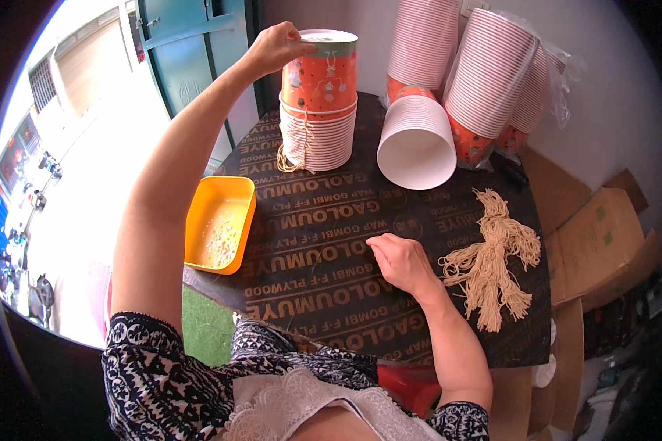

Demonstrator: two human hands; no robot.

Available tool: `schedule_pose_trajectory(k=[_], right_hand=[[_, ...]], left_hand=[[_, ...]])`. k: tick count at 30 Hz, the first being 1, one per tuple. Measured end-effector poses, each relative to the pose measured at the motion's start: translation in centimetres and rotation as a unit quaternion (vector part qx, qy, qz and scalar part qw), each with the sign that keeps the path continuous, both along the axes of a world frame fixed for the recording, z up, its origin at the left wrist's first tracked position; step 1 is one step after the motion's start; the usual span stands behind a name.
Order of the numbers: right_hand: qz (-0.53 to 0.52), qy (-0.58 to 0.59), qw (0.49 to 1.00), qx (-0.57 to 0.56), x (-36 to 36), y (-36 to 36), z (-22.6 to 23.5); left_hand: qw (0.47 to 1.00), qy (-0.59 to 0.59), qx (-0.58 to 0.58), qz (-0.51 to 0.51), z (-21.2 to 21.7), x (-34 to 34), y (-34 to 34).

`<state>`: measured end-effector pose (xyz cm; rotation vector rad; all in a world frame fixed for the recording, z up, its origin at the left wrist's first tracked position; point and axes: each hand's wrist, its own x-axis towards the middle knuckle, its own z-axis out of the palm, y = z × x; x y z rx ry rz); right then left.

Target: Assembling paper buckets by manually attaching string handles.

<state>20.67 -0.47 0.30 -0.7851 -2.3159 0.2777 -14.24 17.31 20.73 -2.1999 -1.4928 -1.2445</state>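
Observation:
Toward the far left of the table stands a stack of orange printed paper buckets (320,81), upside down with white rims below. My left hand (279,50) reaches to its top, fingers closed at the edge of the uppermost bucket. Strands of beige string (296,143) hang down the stack's side. My right hand (401,262) is closed in a pinch at the table's middle; whatever its fingers hold is hidden. Right of it lies a bundle of beige strings (494,261), spread out and tied near its upper part.
A yellow tray (250,224) with small pale bits sits at the table's left edge. One stack of buckets (417,151) lies with its white opening facing me. Plastic-wrapped bucket stacks (489,70) lean behind it. Cardboard boxes (603,242) stand beyond the right edge of the dark plywood table (331,294).

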Motion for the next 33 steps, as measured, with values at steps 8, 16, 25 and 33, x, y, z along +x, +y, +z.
schedule_pose_trajectory(k=[8, 16, 25, 33], right_hand=[[0.001, -0.001, 1.0, -0.003, 0.0, 0.0, -0.1], [-0.001, 0.0, 1.0, -0.009, 0.0, -0.1, 0.1], [-0.002, 0.001, 1.0, -0.008, 0.1, 0.0, 0.0], [0.0, 0.003, 1.0, -0.005, 0.0, 0.0, -0.1]], left_hand=[[1.0, -0.002, 0.001, -0.001, -0.4, -0.2, 0.2], [1.0, -0.005, -0.005, -0.007, -0.7, -0.4, 0.1], [1.0, 0.007, 0.006, -0.01, -0.9, -0.3, 0.0], [1.0, 0.0, 0.01, -0.018, -1.3, -0.4, 0.1]])
